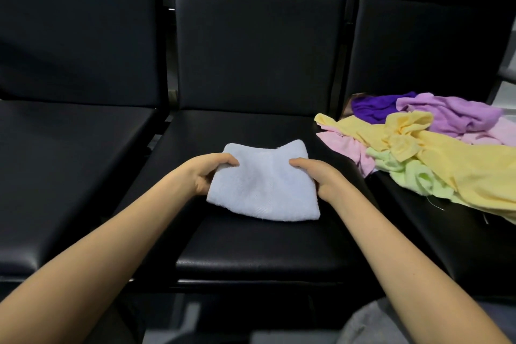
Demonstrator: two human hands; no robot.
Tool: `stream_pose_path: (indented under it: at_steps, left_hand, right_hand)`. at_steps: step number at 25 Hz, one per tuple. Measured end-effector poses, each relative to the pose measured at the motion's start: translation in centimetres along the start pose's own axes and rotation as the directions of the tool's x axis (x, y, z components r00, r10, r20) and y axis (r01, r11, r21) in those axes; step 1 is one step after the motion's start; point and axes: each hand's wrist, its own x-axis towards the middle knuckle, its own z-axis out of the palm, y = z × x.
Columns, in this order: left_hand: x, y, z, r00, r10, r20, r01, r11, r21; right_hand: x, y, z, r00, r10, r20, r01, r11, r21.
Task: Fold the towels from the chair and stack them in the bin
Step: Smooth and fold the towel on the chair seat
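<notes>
A folded white towel (265, 187) lies on the seat of the middle black chair (251, 248). My left hand (208, 172) grips its left edge, fingers curled over the top and thumb underneath. My right hand (321, 173) grips the right edge the same way. On the right chair seat lies a loose pile of unfolded towels (435, 148): yellow, pink, light green, lilac and dark purple. No bin is in view.
Three black padded chairs stand in a row with upright backs. The left chair seat (69, 170) holds nothing. A grey-clothed knee (377, 327) shows at the bottom right. A narrow gap separates each seat.
</notes>
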Motion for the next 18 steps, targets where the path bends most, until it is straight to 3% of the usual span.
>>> stream_pose_path:
  at_steps: [6, 14, 18]
  left_hand:
    - [-0.2, -0.6, 1.6, 0.999, 0.032, 0.015, -0.028, 0.983, -0.183]
    - [-3.2, 0.5, 9.0, 0.987, 0.007, 0.16, 0.01, 0.994, -0.106]
    - [-4.9, 1.0, 15.5, 0.975, 0.041, 0.219, -0.017, 0.994, -0.111]
  right_hand:
    - [-1.0, 0.8, -0.2, 0.943, -0.322, 0.088, 0.315, 0.946, 0.081]
    - [-6.3, 0.6, -5.8, 0.926, -0.366, -0.095, 0.358, 0.93, -0.087]
    - [-8.8, 1.3, -11.1, 0.874, -0.435, -0.219, 0.422, 0.901, -0.102]
